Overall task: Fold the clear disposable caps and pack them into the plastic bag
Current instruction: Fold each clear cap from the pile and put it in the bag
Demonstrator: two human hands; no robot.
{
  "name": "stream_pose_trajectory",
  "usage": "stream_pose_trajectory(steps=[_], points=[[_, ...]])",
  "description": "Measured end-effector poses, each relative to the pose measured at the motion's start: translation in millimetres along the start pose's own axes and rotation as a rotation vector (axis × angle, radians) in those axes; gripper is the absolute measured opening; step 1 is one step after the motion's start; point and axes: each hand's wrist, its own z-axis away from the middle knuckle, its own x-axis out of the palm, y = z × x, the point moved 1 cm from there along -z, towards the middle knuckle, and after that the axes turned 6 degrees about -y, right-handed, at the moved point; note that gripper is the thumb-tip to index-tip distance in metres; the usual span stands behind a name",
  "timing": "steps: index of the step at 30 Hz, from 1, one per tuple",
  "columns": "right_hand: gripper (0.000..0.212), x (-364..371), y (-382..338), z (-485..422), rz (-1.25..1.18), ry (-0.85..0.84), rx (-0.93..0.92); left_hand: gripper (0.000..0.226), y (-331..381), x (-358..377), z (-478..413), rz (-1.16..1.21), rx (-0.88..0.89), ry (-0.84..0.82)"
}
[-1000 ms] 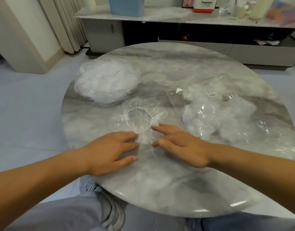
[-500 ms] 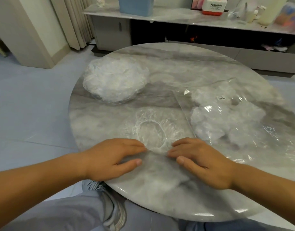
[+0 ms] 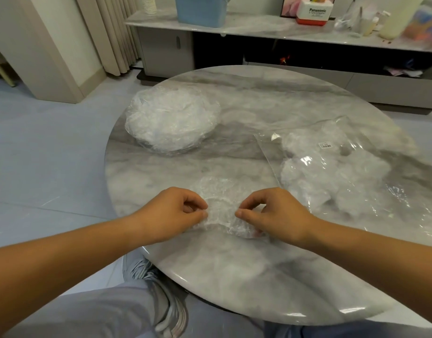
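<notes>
While the left hand [image 3: 171, 213] and right hand [image 3: 276, 213] each pinch its edge with curled fingers, the clear cap [image 3: 221, 211] lies on the table [image 3: 234, 276] at six o'clock. The plastic bag [image 3: 332, 172] sits at three o'clock, the cap pile [image 3: 172, 120] at eleven.

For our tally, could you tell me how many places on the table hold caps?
3: the pile far left, the plastic bag at right, one cap pinched by left hand and right hand. Others may be hidden.

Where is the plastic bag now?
In the head view the plastic bag lies on the right side of the table, just beyond the right hand.
</notes>
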Motion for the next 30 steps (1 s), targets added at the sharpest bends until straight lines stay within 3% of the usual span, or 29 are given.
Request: stream_pose_trajectory(steps=[6, 14, 19, 23, 26, 30], points=[[0.019, 8.0, 4.3, -5.9, 0.371, -0.019, -0.057, 0.008, -2.3, 3.3, -4.5, -0.188, 0.027, 0.023], [0.025, 4.9, -0.3, -6.7, 0.373, -0.016, -0.057, 0.033, 2.4, -0.5, -4.1, -0.334, 0.028, 0.090], [0.016, -7.5, -21.5, -9.8, 0.082, 0.166, -0.036, 0.082, 17.5, -2.0, -4.1, -0.173, -0.010, 0.117], [0.040, -1.9, -29.5, -8.0, -0.514, -0.017, 0.137, 0.101, 26.2, 4.4, -5.1, 0.335, -0.162, 0.029], [0.064, -0.5, -28.1, -7.6, -0.808, -0.121, 0.255, 0.092, 27.7, 3.6, -7.5, 0.667, -0.246, -0.035], [0.045, -7.6, -20.5, -10.6, -0.932, -0.153, 0.315, 0.045, 25.2, -3.2, -9.8, 0.776, -0.282, -0.093]])
